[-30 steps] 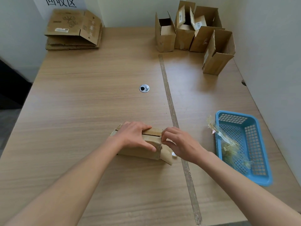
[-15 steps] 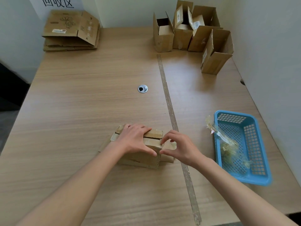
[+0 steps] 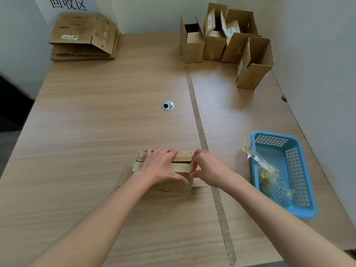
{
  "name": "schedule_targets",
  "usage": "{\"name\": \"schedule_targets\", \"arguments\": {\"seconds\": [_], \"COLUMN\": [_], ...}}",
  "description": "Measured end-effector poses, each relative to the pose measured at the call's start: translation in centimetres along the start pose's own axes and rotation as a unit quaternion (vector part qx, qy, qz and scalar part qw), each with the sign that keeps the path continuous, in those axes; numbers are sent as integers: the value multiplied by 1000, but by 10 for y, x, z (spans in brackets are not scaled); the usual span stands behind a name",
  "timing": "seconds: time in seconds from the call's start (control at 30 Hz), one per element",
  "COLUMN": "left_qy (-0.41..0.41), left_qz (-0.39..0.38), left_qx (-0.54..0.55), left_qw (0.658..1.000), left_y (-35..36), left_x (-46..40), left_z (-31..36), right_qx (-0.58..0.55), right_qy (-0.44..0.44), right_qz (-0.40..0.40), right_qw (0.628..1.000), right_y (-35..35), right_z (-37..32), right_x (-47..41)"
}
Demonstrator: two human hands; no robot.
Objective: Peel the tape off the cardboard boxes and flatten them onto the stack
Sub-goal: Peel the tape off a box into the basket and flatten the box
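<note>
Here the box (image 3: 169, 186) lies lengthwise left-right — both hands gripping.

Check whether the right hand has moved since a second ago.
Yes. The right hand shifted up from the box's lower right flap to its top right edge, staying left of the table's seam strip.

Matt brown cardboard box (image 3: 169, 186) with a glossy tape strip (image 3: 181, 167) on a matt wood-grain table (image 3: 96, 132), shiny metal grommet (image 3: 167, 106), rough worn strip (image 3: 198, 120), blue plastic mesh basket (image 3: 306, 207) holding crinkly clear tape scraps (image 3: 267, 172).
</note>
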State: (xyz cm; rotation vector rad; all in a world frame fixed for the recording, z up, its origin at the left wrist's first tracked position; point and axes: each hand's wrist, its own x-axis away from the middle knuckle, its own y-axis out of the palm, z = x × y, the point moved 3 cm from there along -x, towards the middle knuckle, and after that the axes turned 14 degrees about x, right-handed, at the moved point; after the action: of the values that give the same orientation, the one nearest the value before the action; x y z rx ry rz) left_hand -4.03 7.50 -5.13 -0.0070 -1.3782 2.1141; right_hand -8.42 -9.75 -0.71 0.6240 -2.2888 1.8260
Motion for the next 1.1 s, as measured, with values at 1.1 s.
{"name": "schedule_targets", "arguments": {"seconds": [1.1], "left_qy": [-6], "left_qz": [-91], "left_qx": [71], "left_qw": [993], "left_y": [-15], "left_x": [1], "left_z": [-9], "right_qx": [-125], "right_qy": [-63], "right_qz": [250], "right_qw": [958], "right_y": [32], "right_z": [-7], "right_x": [36]}}
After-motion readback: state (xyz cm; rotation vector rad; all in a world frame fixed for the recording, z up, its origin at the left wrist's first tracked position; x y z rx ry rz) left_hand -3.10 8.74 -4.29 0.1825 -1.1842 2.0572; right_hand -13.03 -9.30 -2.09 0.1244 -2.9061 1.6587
